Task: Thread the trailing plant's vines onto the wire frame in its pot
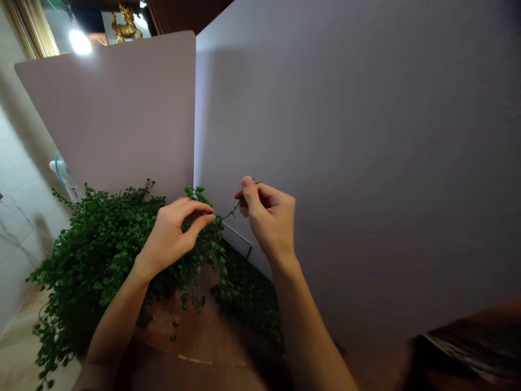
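Observation:
A bushy green trailing plant (109,244) spills over a round reddish-brown surface (191,331) that looks like a pot or stool. From its right side runs a thin green stem (231,213), stretched between my two hands. My left hand (177,231) is over the foliage, thumb and fingers pinched together at the stem's plant end. To the right and slightly higher, my right hand (266,209) grips the stem's other end between thumb and fingers. The leaves at my left fingertips are partly hidden.
A large pale panel (378,163) stands close behind and right of my hands, with a smaller panel (122,119) at left. A thin metal wire stand (249,251) touches its base, beside dark green matting (252,293). A golden animal figurine (126,24) and a bright lamp (80,42) are behind.

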A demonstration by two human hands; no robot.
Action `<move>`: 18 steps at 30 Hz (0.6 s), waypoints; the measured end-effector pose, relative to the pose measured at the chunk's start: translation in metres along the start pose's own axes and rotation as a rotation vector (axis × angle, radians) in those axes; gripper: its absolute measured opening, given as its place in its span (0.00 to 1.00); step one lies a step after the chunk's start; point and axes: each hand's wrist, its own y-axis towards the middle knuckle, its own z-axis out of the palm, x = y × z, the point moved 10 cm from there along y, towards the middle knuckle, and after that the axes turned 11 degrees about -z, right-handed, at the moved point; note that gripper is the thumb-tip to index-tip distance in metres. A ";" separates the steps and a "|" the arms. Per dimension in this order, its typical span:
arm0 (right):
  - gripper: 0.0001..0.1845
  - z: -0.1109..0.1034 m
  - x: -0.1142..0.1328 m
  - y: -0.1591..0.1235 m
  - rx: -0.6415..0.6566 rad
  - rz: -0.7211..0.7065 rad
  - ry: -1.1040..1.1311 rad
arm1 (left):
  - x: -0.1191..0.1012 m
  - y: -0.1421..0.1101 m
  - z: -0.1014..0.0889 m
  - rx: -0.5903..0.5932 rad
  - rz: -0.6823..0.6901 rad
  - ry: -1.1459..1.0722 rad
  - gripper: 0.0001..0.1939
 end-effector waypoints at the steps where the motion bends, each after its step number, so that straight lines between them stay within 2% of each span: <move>1: 0.25 0.002 -0.002 0.000 0.017 0.015 0.032 | 0.001 0.000 -0.002 -0.037 0.013 0.016 0.06; 4: 0.25 0.011 -0.004 -0.001 0.060 0.048 0.119 | 0.005 0.001 -0.004 -0.119 0.016 0.101 0.09; 8: 0.24 0.019 0.000 -0.002 0.098 0.049 0.178 | 0.011 -0.001 -0.005 -0.174 -0.044 0.273 0.23; 10: 0.24 0.020 0.004 -0.002 0.112 0.024 0.178 | 0.006 -0.003 -0.005 -0.191 -0.024 0.365 0.26; 14: 0.24 0.018 0.015 -0.003 0.117 -0.042 0.142 | -0.008 -0.007 0.008 -0.117 0.096 0.439 0.15; 18: 0.21 0.022 0.033 -0.007 0.176 -0.145 0.125 | -0.009 -0.007 0.018 -0.050 0.141 0.362 0.04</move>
